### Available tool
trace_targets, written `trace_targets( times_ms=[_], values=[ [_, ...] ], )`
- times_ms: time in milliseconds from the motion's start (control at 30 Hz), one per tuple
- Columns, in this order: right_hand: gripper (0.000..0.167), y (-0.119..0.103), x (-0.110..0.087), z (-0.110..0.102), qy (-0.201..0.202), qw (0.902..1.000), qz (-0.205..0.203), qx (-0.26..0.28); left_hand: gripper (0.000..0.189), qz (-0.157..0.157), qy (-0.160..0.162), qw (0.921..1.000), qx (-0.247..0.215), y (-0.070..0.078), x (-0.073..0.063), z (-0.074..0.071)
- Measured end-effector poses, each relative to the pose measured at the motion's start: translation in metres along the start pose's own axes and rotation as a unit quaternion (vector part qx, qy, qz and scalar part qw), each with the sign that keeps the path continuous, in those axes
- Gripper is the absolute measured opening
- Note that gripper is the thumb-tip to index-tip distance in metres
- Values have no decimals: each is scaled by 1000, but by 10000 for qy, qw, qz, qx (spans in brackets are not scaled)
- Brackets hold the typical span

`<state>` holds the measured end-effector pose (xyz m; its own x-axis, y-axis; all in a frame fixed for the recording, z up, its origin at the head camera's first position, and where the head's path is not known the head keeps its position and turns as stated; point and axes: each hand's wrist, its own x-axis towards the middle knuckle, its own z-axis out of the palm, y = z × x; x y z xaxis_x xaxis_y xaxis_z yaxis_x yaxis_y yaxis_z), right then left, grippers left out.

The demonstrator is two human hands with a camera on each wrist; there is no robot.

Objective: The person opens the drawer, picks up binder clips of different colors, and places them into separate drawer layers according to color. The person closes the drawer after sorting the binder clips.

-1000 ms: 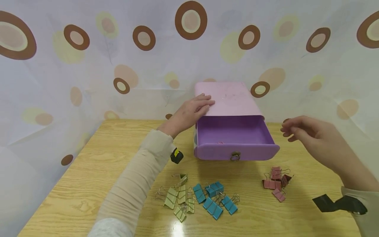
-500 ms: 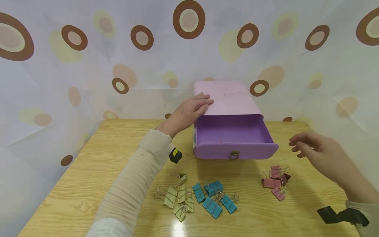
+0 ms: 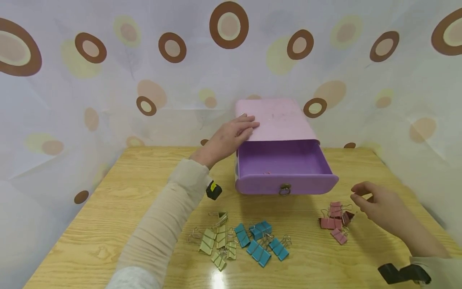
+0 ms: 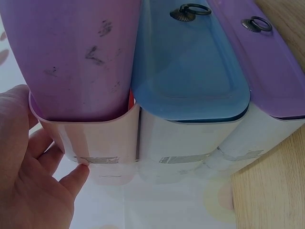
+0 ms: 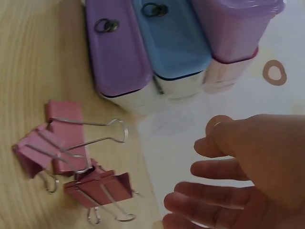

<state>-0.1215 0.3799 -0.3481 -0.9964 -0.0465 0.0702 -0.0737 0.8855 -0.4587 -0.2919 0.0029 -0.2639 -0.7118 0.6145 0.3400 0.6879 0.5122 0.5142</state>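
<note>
My left hand (image 3: 231,136) rests on the left edge of the pink top (image 3: 281,124) of a small drawer unit, its fingers lying along the surface. Below that top, the purple upper drawer (image 3: 260,185) is pulled out, and a tiny reddish bit (image 3: 267,173) shows inside behind its front. In the left wrist view, the blue drawer (image 4: 190,62) and the lower purple drawer (image 4: 271,57) are closed. My right hand (image 3: 379,206) is in the air to the right of several pink binder clips (image 3: 330,223). It holds nothing, and its fingers are loosely bent.
Several yellow-green binder clips (image 3: 208,241) lie at the table's front middle, with several blue binder clips (image 3: 259,253) just right of them. The wooden table (image 3: 126,192) meets a patterned cloth backdrop (image 3: 180,88) behind the unit. A black wrist mount (image 3: 214,190) sits at my left cuff.
My right hand has come down and slightly toward me, from beside the open drawer to near the pink binder clips. My left hand keeps its place on the unit.
</note>
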Motion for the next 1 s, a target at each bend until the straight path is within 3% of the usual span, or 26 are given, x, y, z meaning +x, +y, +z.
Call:
trace_targets(
  times_ms=[200, 400, 1000],
  values=[
    [49, 10, 2, 18, -176, 9991, 132, -354, 38, -21, 25, 10000, 4, -2, 0, 2],
    [49, 15, 4, 32, -280, 9985, 222, -418, 39, -37, 32, 10000, 8, -3, 0, 2],
    [39, 18, -2, 42, 101, 9991, 199, -360, 39, -33, 16, 10000, 73, -1, 0, 1]
  ],
)
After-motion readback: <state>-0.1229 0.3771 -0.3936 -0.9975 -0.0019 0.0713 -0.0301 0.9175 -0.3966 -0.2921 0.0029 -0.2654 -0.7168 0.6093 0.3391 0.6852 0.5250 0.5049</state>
